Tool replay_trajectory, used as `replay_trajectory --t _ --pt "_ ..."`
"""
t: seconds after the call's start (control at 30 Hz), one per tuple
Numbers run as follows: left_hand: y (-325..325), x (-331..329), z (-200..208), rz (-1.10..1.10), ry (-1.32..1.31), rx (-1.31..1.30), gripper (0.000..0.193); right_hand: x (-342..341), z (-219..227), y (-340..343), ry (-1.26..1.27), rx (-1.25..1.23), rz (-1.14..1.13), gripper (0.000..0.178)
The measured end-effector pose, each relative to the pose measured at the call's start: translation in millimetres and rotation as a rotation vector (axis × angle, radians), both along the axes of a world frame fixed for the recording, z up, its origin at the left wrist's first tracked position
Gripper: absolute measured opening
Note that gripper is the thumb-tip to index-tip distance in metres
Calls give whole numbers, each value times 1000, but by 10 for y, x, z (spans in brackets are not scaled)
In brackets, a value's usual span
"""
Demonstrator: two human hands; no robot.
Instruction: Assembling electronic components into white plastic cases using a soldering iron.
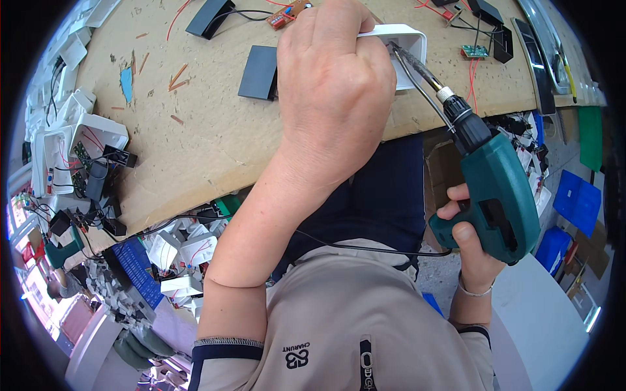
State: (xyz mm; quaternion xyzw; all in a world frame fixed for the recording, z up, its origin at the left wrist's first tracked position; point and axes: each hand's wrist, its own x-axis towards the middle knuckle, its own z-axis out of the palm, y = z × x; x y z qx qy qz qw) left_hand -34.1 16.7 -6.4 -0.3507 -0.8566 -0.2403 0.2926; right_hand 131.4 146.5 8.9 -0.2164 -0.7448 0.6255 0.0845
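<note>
Left hand: the left hand was closed over a white plastic housing, fingers wrapped round its near side, pinning it on the workbench.
Right hand: the right hand was fully closed round the grip of a green electric screwdriver, forefinger at the trigger.
Bit: the long bit ran up at a slant into the open housing; its tip was hidden inside, so whether it sat in a screw could not be told.
Housing position: at the far middle of the bench, just beside a flat black cover.
Doing it well: it looked wise to line the driver up with the screw's axis (the slant seemed steep), press lightly, and keep the holding fingers clear of the bit.
Risk: the bit could likely slip and mar the plastic.
Around: small circuit boards with red wires, and more white housings at the left edge.
</note>
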Motion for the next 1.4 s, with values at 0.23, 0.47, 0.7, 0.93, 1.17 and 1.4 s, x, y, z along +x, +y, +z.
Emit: replay_trajectory --t 0.23,0.47,0.7,0.93,1.17,1.4 --pt "3 -1 10 -2 -2 11 10 16 -35 16 -13 -17 7 59" --pt "9 0 -1 3 -6 23 10 81 -77 114 16 -88 134 53" --pt "105 -134 -174 -165 301 336 10 74 -81 92 33 -115 104 53" --pt "187 -497 -557 -287 641 599 10 17 -60 22 8 -18 56 66" --pt "1 4 -3 10 -46 42 10 32 -68 31 22 -15 53 64" --pt "15 6 -6 -2 -21 36 10 63 -75 32 0 -20 23 68"
